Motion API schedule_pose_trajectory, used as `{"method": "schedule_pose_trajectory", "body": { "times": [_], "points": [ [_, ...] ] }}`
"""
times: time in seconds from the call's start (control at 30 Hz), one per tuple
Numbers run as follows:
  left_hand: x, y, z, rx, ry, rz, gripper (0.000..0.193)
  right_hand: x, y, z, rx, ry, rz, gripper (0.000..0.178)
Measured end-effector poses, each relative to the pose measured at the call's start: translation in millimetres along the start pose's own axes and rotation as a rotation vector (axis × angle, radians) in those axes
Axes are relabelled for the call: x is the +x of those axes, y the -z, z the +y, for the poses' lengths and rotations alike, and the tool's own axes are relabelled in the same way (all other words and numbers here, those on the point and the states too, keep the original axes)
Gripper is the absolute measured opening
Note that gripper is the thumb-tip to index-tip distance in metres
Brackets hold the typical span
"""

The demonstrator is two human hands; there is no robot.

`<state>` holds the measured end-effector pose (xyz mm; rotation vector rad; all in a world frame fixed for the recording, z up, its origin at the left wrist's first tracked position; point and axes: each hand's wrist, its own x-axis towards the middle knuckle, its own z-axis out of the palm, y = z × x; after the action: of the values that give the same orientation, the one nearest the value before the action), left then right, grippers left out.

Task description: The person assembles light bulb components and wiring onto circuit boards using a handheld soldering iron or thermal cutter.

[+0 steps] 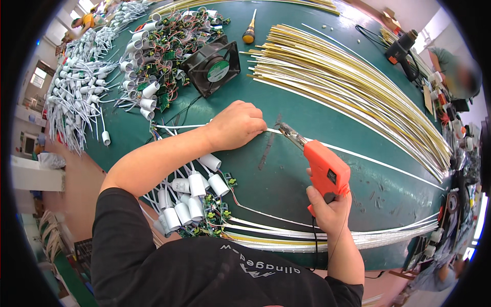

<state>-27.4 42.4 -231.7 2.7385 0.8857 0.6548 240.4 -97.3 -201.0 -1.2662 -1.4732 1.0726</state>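
My left hand (238,125) is closed in a pinch on the end of a thin white strip (378,157), which stretches away to the right across the green table. A white cable (179,126) comes to the same hand from the left; how the two meet is hidden by my fingers. Wrapped in my right hand (331,210) is an orange-red soldering gun (325,163). Its metal tip is close beside the strip, just right of my left fingers; whether they touch I cannot tell. Below my left forearm lie white lamp sockets (196,184) and green circuit boards (217,210).
A black fan (209,66) stands beyond my left hand, near heaped circuit boards (169,46) and white corded sockets (82,77). Yellow-white strips (348,87) spread on the right. A screwdriver (249,35) and black heat gun (401,48) lie farther back. Another person (455,74) is at right.
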Motion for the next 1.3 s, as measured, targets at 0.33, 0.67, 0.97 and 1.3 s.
{"method": "schedule_pose_trajectory", "body": {
  "times": [0.33, 0.67, 0.97, 1.3],
  "points": [
    [-1, 0, -1, 0.010, 0.011, -0.050, 0.008, 1, -4, -2, -0.014, -0.083, -0.039, 0.037],
    [1, -5, -5, 0.026, -0.037, 0.007, 0.003, 0, -5, 1, -0.037, -0.074, -0.027, 0.028],
    [2, -4, -5, 0.042, -0.033, -0.008, 0.003, -1, -6, 2, -0.037, -0.105, -0.016, 0.024],
    [2, -4, -6, 0.019, -0.028, -0.019, 0.003, -3, 5, -5, 0.050, -0.031, 0.100, 0.034]
  ]
}}
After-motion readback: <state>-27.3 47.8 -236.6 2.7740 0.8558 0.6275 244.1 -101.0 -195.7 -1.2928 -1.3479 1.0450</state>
